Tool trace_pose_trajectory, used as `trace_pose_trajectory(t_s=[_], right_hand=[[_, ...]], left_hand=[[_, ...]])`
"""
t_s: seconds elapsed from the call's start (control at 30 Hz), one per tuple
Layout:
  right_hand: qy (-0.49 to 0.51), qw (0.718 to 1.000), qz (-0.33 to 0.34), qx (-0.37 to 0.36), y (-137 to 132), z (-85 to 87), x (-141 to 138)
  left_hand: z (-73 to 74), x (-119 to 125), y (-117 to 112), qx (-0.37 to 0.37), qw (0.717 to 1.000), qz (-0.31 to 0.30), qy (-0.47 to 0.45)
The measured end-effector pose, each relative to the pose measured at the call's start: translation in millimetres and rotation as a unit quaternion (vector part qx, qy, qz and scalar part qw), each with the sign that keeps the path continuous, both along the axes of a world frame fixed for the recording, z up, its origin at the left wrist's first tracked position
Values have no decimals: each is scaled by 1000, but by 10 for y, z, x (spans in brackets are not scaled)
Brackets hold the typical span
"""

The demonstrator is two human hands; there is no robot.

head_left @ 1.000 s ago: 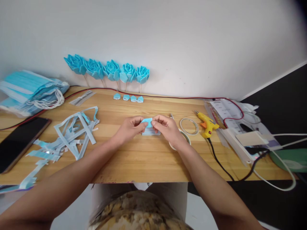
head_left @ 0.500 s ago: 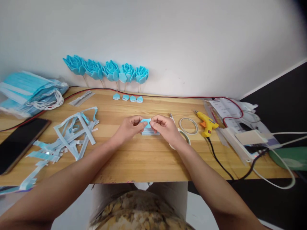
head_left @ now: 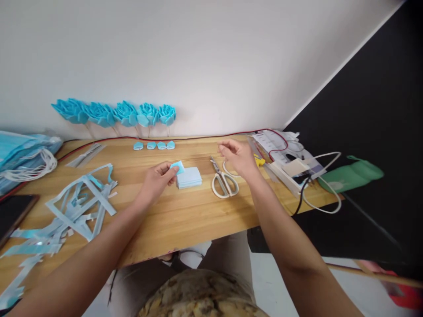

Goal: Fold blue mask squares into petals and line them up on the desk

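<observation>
My left hand pinches a small folded light-blue piece just left of a stack of blue squares on the wooden table. My right hand hovers above the table to the right, fingers curled with nothing visibly in them, over a ring of tape and near the yellow glue gun. White-handled scissors lie between the stack and that hand. Three or so small folded blue petals sit in a row near the wall.
Blue fabric roses on sticks lean against the wall. Cut mask strips litter the left side, with a pile of face masks and a dark phone at far left. Papers, cables and a power strip crowd the right end.
My right hand let go of the blue piece and moved right toward the tape and glue gun. The left hand kept the piece. The view swung to the right, revealing the scissors.
</observation>
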State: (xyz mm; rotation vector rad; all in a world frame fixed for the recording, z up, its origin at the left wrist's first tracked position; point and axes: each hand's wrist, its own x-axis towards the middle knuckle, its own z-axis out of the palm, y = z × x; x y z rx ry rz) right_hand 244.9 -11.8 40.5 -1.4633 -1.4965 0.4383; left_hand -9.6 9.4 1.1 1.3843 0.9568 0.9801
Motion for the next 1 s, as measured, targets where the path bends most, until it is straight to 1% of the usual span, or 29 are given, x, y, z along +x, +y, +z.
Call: trace_pose_trajectory(t_s=[0.1,0.23,0.33,0.5,0.6,0.67,0.83,1.0], right_hand=[[-128,991,-36,-32,-101,-140,56],[-265,959,-31,-98,-140,-336,54],[-321,938,-48,-119,-101,-411,17],[-365,920,-72,-122,-12,-440,-41],[-370,919,-81,-112,29,-452,-56],[-355,926,-81,-102,52,-471,-41],[-235,961,-80,-125,100,-568,74],[-153,975,-100,-122,119,-644,132]], left_hand=[[-5,7,-2,-3,1000,2,-5],[-7,19,-6,-3,1000,-1,-10],[4,27,-16,-9,1000,-3,-6],[-1,33,-21,-21,1000,-6,-6],[-7,31,-19,-26,1000,-7,-8],[-3,29,-18,-27,1000,-5,-4],[22,29,-28,-30,1000,-7,6],[41,36,-48,-34,999,-12,8]])
